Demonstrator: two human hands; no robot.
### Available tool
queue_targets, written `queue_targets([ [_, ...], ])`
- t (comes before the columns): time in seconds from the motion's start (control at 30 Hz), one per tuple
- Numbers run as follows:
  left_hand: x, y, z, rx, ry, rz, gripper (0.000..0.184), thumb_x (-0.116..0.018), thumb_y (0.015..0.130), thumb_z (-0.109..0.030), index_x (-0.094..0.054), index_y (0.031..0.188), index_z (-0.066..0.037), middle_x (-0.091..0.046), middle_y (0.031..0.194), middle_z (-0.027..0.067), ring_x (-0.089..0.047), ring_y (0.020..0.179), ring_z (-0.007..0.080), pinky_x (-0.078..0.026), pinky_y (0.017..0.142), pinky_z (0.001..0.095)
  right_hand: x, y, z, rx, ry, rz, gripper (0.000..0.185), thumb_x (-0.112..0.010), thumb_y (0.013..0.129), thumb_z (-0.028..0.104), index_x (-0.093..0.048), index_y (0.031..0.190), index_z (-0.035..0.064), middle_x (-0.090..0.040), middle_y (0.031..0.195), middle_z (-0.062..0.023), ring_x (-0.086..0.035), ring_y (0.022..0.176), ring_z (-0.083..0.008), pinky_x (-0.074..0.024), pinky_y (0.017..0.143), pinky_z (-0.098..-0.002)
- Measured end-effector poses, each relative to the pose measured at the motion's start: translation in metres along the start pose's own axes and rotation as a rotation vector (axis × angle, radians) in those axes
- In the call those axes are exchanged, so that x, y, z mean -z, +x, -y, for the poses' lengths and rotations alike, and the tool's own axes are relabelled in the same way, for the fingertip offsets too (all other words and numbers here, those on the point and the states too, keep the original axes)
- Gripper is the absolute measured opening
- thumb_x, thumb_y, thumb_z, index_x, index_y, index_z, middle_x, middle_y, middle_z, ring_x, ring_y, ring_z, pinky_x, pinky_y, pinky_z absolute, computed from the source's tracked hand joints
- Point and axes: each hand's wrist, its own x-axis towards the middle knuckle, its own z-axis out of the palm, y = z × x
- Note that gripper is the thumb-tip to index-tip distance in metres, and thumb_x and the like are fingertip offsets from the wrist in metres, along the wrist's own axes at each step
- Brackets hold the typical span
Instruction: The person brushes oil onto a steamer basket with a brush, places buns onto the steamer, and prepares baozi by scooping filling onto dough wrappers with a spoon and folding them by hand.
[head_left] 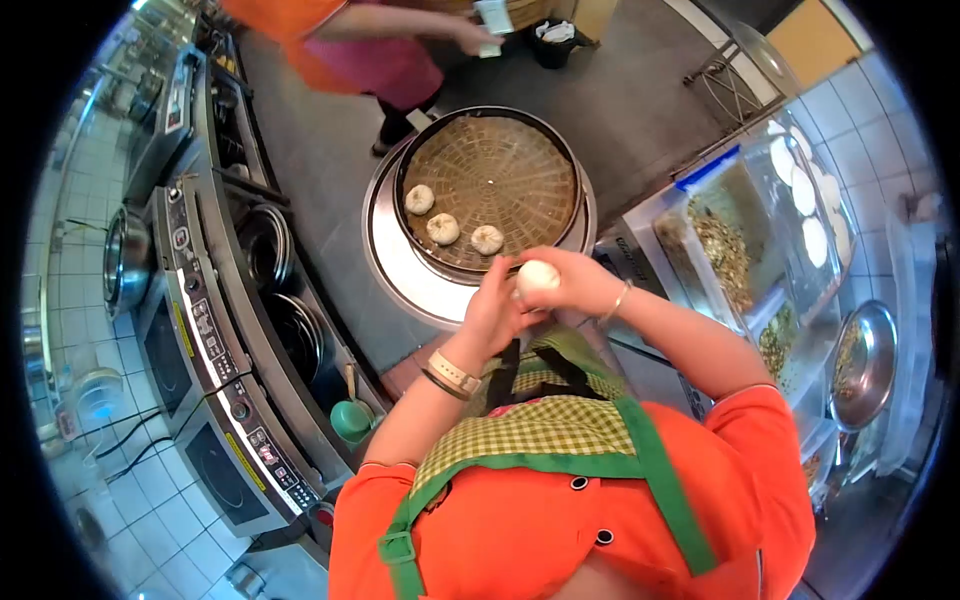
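Observation:
A white dough bun [538,277] sits between my two hands, just past the near rim of a round steamer tray. My right hand [578,281] wraps round it from the right. My left hand [492,312], on the wrist with a watch, cups it from the left, its fingers partly hidden. Three pleated buns lie in the tray [500,165]: one bun [420,199] at its left edge, another bun [443,229] lower down, and a third bun [487,239] closest to my hands. Beneath the tray is a wide metal pan [385,250].
Induction cookers [215,330] line the left counter beside pots [263,245]. On the right, a clear container [735,250] holds chopped filling, near flat white dough rounds [803,192] and a metal bowl [862,365]. Another person [365,45] in orange stands beyond the tray.

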Motion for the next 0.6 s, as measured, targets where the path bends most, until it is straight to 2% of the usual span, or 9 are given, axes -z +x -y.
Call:
queue_targets([
  [0.07, 0.029, -0.009, -0.02, 0.055, 0.141, -0.394, 0.056, -0.031, 0.091, -0.044, -0.023, 0.131, -0.006, -0.028, 0.134, 0.0169, -0.047, 0.106, 0.0321, -0.041, 0.087, 0.0442, -0.012, 0.047, -0.071, -0.134, 0.066, -0.163, 0.052, -0.07, 0.063, 0.026, -0.053, 0.108, 0.0045, -0.057, 0.098, -0.0171, -0.056, 0.091, -0.0285, -0.0432, 0.082, -0.0339],
  [0.17, 0.067, -0.032, -0.043, -0.008, 0.155, -0.519, 0.057, -0.037, 0.09, -0.044, -0.024, 0.131, -0.006, -0.026, 0.133, 0.0169, -0.047, 0.106, 0.0332, -0.042, 0.085, 0.0429, -0.008, 0.099, -0.129, -0.196, -0.251, -0.359, 0.053, -0.069, 0.063, 0.023, -0.051, 0.109, 0.005, -0.054, 0.105, -0.0177, -0.052, 0.099, -0.0302, -0.0412, 0.086, -0.0353],
  [0.27, 0.096, -0.053, -0.056, -0.044, 0.188, -0.613, 0.056, -0.038, 0.089, -0.044, -0.026, 0.13, -0.007, -0.034, 0.126, 0.0148, -0.047, 0.106, 0.0319, -0.042, 0.084, 0.041, -0.009, 0.133, -0.18, -0.214, -0.355, -0.449, 0.053, -0.068, 0.063, 0.019, -0.049, 0.111, 0.0073, -0.051, 0.106, -0.0189, -0.047, 0.103, -0.0329, -0.0392, 0.088, -0.0372],
  [0.33, 0.108, -0.063, -0.061, -0.038, 0.149, -0.618, 0.057, -0.039, 0.089, -0.044, -0.026, 0.13, -0.007, -0.033, 0.127, 0.0141, -0.047, 0.105, 0.0304, -0.042, 0.084, 0.0396, -0.013, 0.15, -0.199, -0.306, -0.457, -0.414, 0.051, -0.069, 0.062, 0.018, -0.05, 0.109, 0.0084, -0.05, 0.104, -0.0185, -0.048, 0.1, -0.034, -0.0397, 0.088, -0.0371],
  [0.4, 0.116, -0.073, -0.061, -0.027, 0.112, -0.637, 0.057, -0.04, 0.089, -0.043, -0.025, 0.131, -0.007, -0.032, 0.128, 0.0134, -0.047, 0.105, 0.0289, -0.041, 0.085, 0.0383, -0.025, 0.155, -0.217, -0.286, -0.404, -0.412, 0.051, -0.07, 0.062, 0.017, -0.049, 0.108, 0.0091, -0.048, 0.107, -0.0178, -0.046, 0.102, -0.0342, -0.0391, 0.088, -0.038],
  [0.5, 0.123, -0.075, -0.058, 0.015, 0.111, -0.649, 0.056, -0.04, 0.089, -0.044, -0.028, 0.129, -0.007, -0.035, 0.124, 0.0117, -0.048, 0.104, 0.0284, -0.041, 0.085, 0.0374, -0.031, 0.158, -0.2, -0.401, -0.528, -0.455, 0.054, -0.07, 0.062, 0.02, -0.048, 0.111, 0.0094, -0.046, 0.111, -0.0173, -0.045, 0.104, -0.0335, -0.0382, 0.089, -0.0391],
  [0.6, 0.117, -0.062, -0.057, 0.072, 0.142, -0.577, 0.055, -0.04, 0.089, -0.044, -0.03, 0.128, -0.007, -0.038, 0.122, 0.0117, -0.048, 0.103, 0.0288, -0.041, 0.084, 0.0377, -0.026, 0.152, -0.197, -0.457, -0.543, -0.453, 0.065, -0.071, 0.061, 0.032, -0.045, 0.116, 0.0097, -0.046, 0.114, -0.0176, -0.042, 0.107, -0.0339, -0.035, 0.091, -0.0399],
])
